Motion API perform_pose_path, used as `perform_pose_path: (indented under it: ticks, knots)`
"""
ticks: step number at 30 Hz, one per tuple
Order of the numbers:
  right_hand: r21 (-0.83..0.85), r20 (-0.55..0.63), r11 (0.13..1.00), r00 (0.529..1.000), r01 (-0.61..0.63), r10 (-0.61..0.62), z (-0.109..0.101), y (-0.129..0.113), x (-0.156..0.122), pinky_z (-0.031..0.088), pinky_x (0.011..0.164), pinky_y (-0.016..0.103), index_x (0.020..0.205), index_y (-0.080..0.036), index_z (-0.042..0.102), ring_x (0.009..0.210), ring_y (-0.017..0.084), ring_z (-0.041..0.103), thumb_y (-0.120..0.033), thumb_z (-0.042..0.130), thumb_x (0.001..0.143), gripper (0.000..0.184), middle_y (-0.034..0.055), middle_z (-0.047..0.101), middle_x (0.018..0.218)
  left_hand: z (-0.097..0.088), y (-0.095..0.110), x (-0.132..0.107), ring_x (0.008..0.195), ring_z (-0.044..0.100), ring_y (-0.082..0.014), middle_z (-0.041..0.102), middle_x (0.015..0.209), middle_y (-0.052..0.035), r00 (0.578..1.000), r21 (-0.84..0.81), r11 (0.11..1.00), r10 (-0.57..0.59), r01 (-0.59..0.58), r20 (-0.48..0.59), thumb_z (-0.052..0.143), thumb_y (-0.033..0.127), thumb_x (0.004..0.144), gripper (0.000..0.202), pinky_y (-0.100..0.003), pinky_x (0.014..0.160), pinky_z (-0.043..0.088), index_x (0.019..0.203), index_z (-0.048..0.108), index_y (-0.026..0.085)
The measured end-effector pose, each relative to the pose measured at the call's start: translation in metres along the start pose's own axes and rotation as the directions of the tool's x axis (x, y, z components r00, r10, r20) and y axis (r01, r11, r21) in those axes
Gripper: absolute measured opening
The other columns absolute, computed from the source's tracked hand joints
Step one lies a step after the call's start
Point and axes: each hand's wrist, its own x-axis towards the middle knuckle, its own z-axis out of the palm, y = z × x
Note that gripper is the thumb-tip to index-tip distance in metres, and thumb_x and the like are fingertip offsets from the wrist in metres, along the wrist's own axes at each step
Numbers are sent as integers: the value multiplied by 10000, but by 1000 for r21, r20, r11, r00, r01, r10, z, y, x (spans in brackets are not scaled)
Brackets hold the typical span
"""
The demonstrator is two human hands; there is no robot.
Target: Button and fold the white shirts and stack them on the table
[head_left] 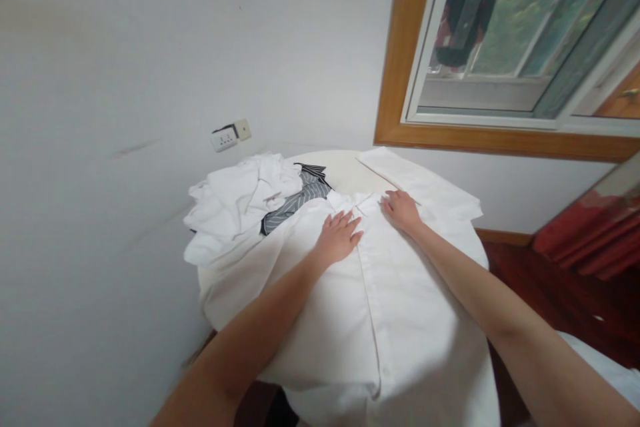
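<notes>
A white button-front shirt (405,300) lies spread over a round table (345,170), its collar toward the wall and its lower edge hanging over the near side. My left hand (340,237) rests flat on the shirt just below the collar, left of the button strip, with fingers spread. Beside the collar on the right, my right hand (401,209) lies on the cloth, fingers stretched out and slightly bent. One sleeve reaches toward the window side of the table.
A crumpled heap of white clothes (240,197) and a grey striped garment (297,203) lie at the table's left. Behind are a wall socket (225,139) and a wood-framed window (480,137). A red curtain (590,233) hangs at the right.
</notes>
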Motion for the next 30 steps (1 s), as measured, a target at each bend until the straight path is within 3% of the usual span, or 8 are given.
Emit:
perform_pose_path:
  ticks: [5, 7, 10, 12, 15, 18, 23, 30]
  knots:
    - [-104, -21, 990, 996, -93, 92, -4, -1, 18, 361, 905, 425, 1067, -160, 670, 1126, 315, 461, -498, 373, 949, 466, 169, 588, 1178, -27, -13, 4, 1364, 338, -292, 472, 1430, -90, 993, 57, 998, -16, 22, -116, 463, 483, 905, 513, -454, 1123, 271, 1369, 474, 264]
    - [-108, -36, 991, 997, -77, 74, -1, 0, 19, 348, 905, 423, 1033, -162, 667, 1117, 308, 456, -478, 399, 945, 424, 164, 588, 1169, -44, -28, 7, 1313, 376, -322, 509, 1361, -126, 974, 99, 983, -135, 154, -179, 459, 420, 914, 467, -467, 1076, 303, 1340, 488, 230]
    - [-98, -54, 994, 998, -49, 44, 5, 4, 17, 335, 893, 414, 1065, -157, 630, 1076, 292, 475, -445, 406, 948, 383, 158, 601, 1138, -65, -54, 7, 1191, 450, -361, 570, 1204, -178, 903, 187, 897, -349, 399, -252, 456, 327, 909, 372, -486, 967, 360, 1228, 561, 167]
    - [-101, -66, 993, 997, -58, 51, 7, 7, 16, 322, 896, 424, 1095, -147, 610, 1065, 299, 479, -469, 409, 943, 409, 162, 609, 1115, -72, -69, 5, 1144, 467, -372, 588, 1140, -189, 876, 243, 849, -412, 469, -250, 467, 305, 897, 309, -493, 921, 373, 1119, 618, 152]
    - [-103, -63, 992, 996, -68, 62, 5, 10, 15, 312, 895, 425, 1083, -152, 622, 1075, 313, 470, -487, 425, 932, 417, 160, 611, 1085, -72, -80, 2, 1078, 508, -371, 629, 1053, -180, 887, 286, 840, -432, 461, -163, 445, 299, 902, 271, -496, 868, 388, 996, 659, 163]
    - [-57, -58, 998, 998, 22, -25, -5, 6, 14, 338, 837, 351, 1070, -185, 631, 1023, 271, 495, -393, 390, 957, 338, 130, 598, 1058, -72, -77, 3, 994, 575, -344, 654, 1005, -179, 887, 284, 841, -450, 460, -104, 376, 292, 933, 314, -444, 795, 425, 1014, 647, 155]
    - [-78, -175, 995, 981, 69, -82, -33, 1, 13, 326, 678, 282, 1161, -214, 581, 892, 209, 524, -332, 245, 1004, 389, 105, 557, 1085, -86, -64, 15, 865, 660, -289, 679, 924, -168, 880, 298, 830, -466, 472, -97, 270, 283, 979, 365, -356, 713, 461, 1152, 556, 138]
    - [-310, -199, 933, 947, 182, -250, -63, 29, 55, 294, 673, 283, 1135, -181, 580, 888, 208, 502, -233, 341, 973, 293, 112, 554, 1037, -107, -77, 59, 926, 675, -273, 688, 932, -163, 903, 367, 826, -405, 428, -143, 293, 224, 974, 309, -341, 759, 488, 1145, 531, 127]
